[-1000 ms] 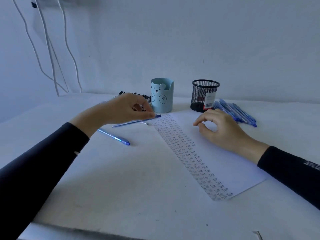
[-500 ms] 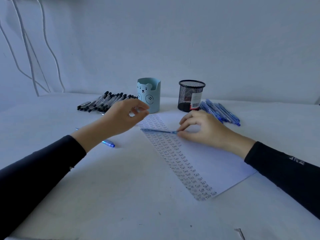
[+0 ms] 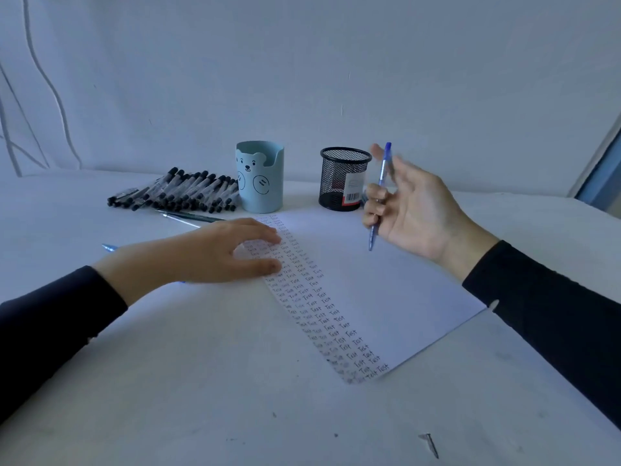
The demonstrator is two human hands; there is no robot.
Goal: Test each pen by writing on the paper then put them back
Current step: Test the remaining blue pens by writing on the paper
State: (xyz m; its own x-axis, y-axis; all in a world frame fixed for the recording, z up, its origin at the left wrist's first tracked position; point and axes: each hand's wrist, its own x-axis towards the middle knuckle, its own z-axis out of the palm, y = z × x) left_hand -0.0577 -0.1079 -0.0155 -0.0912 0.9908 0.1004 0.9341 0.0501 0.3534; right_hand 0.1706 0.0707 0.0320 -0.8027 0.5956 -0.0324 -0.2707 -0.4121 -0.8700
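My right hand [image 3: 413,213] holds a blue pen [image 3: 379,193] nearly upright above the white paper [image 3: 386,284], tip down, clear of the sheet. My left hand [image 3: 215,253] lies flat, fingers spread, on the paper's left edge over rows of the written word "Test". A light blue bear cup [image 3: 259,176] and a black mesh cup [image 3: 342,178] stand behind the paper. A pile of black-capped pens [image 3: 174,193] lies left of the bear cup. Another blue pen [image 3: 109,247] pokes out behind my left wrist.
Two slim pens [image 3: 188,218] lie on the table between the pile and my left hand. A small dark nail or screw [image 3: 430,445] rests near the front edge. Cables [image 3: 40,79] hang on the wall at the left.
My right hand picked the blue pen up off the paper and raised it upright. My left hand dropped flat onto the paper's left edge. The view shifted to the left.
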